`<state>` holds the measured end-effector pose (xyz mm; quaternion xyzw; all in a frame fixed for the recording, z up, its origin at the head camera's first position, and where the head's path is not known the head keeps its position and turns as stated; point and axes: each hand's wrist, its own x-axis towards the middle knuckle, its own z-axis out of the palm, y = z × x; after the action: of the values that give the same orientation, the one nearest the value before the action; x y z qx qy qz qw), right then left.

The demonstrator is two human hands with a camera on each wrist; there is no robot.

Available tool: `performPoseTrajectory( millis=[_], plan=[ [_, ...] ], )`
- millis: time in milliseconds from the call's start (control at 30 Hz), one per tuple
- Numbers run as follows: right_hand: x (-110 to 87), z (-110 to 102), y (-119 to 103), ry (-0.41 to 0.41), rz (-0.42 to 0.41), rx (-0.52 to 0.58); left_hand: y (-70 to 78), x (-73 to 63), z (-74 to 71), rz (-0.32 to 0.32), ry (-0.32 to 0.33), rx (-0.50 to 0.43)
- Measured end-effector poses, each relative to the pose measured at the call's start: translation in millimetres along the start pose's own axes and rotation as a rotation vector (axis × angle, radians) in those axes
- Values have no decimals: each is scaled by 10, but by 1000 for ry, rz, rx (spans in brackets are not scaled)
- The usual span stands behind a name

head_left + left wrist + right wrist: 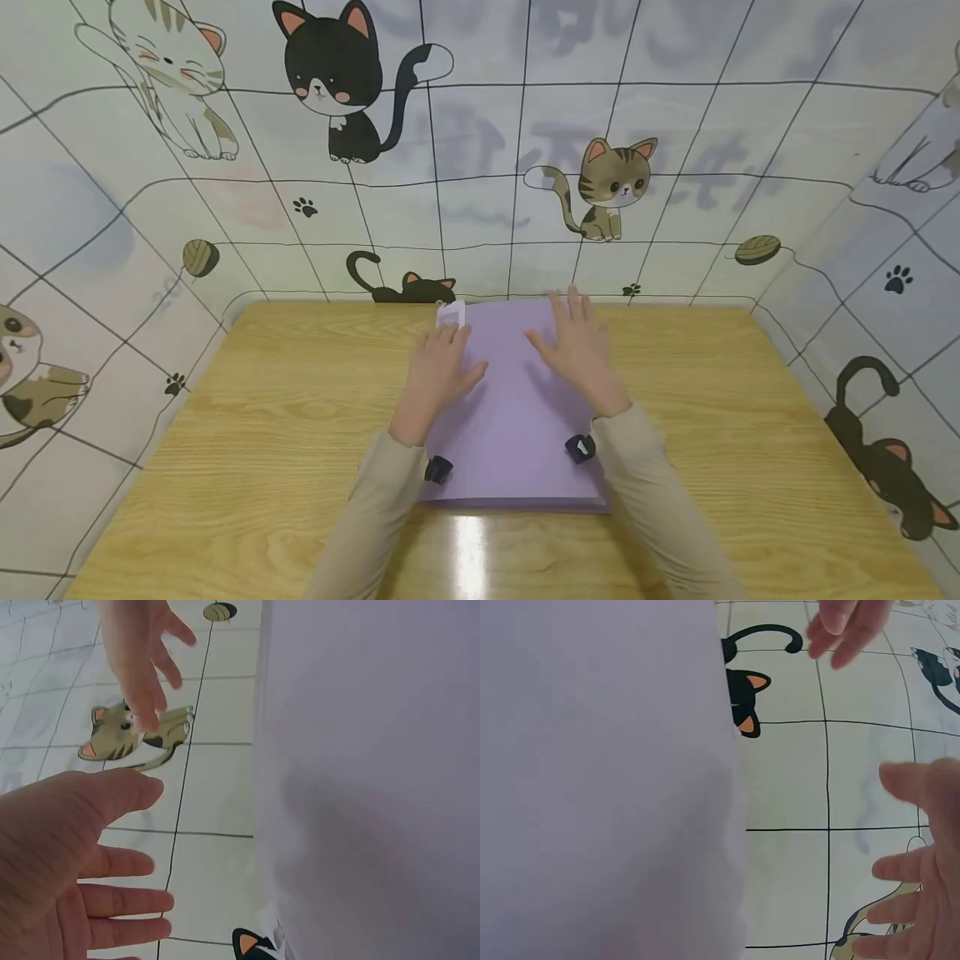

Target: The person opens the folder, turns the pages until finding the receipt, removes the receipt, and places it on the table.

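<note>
A flat, light purple rectangular slab [517, 467] lies on the wooden table, its front edge showing some thickness. At its far left corner sits a white tag [452, 313]. My left hand [437, 373] is over the slab's left side, close to the tag, with fingers spread. Over the far right part is my right hand [581, 348], fingers extended and thumb apart. Both wrist views show a gap between the hands and the purple surface [375, 750], and neither hand holds anything. Shadows of the hands fall on the slab.
The wooden table [300, 400] extends to both sides of the slab. A white backdrop [480, 200] with a black grid and cartoon cats rises at the back and sides. A dark wrist camera [438, 469] sits by the left sleeve, another [581, 449] by the right.
</note>
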<state>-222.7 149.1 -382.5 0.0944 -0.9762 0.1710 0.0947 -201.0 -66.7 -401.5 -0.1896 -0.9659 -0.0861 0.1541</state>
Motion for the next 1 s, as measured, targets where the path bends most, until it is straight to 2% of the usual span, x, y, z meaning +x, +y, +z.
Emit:
performPoseTrajectory(
  millis=[133,233,300,467,733,1000],
  plan=[
    [-53,-29,88,75,-29,136,99,-112,3,165,148,-121],
    [-101,-29,147,106,-32,190,197,-202,27,254,192,-194],
    [-138,-29,176,121,-28,226,269,-261,37,276,173,-241],
    [-235,-45,241,176,-22,299,434,-370,81,315,114,-291],
    [-319,41,445,266,-29,334,699,-496,139,407,-3,-290],
    [-391,141,614,238,-9,454,907,-621,214,514,48,-280]
  ],
)
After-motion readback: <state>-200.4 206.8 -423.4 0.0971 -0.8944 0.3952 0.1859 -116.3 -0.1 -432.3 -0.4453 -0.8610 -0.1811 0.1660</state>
